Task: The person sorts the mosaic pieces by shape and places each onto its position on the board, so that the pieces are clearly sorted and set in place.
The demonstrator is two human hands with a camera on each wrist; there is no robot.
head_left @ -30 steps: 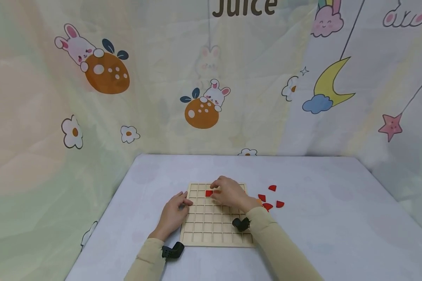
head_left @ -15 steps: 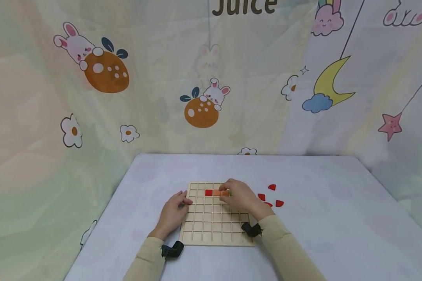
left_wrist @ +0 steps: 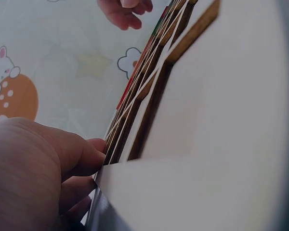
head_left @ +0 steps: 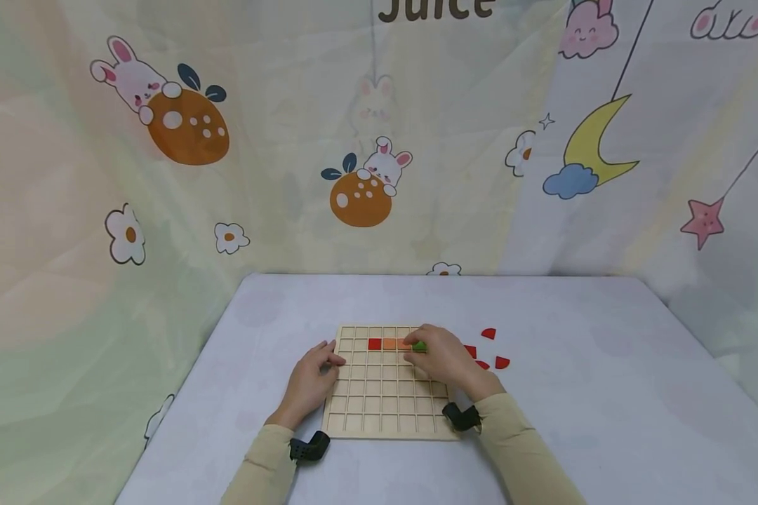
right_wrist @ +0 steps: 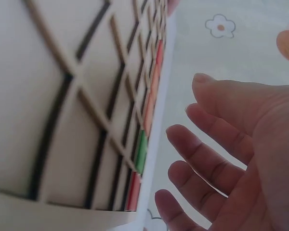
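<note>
A pale wooden grid board [head_left: 379,407] lies on the table in the head view. Along one of its far rows sit a red square tile [head_left: 375,344], orange tiles [head_left: 389,344] and a green tile [head_left: 420,346], partly behind my right hand. Another red tile [right_wrist: 133,190] ends that row in the right wrist view. My left hand [head_left: 311,379] rests at the board's left edge, fingertips touching the rim. Over the row's right part hovers my right hand [head_left: 443,356], its fingers apart and loosely bent, with nothing between them in the right wrist view.
Several red quarter-round pieces [head_left: 502,362] lie on the white table [head_left: 581,393] right of the board, some partly behind the right hand. A printed curtain [head_left: 278,140] rises behind the table and at its sides.
My right hand has moved to the right along the row, and the orange and green tiles have come into sight. The left hand stays at the board's edge.
</note>
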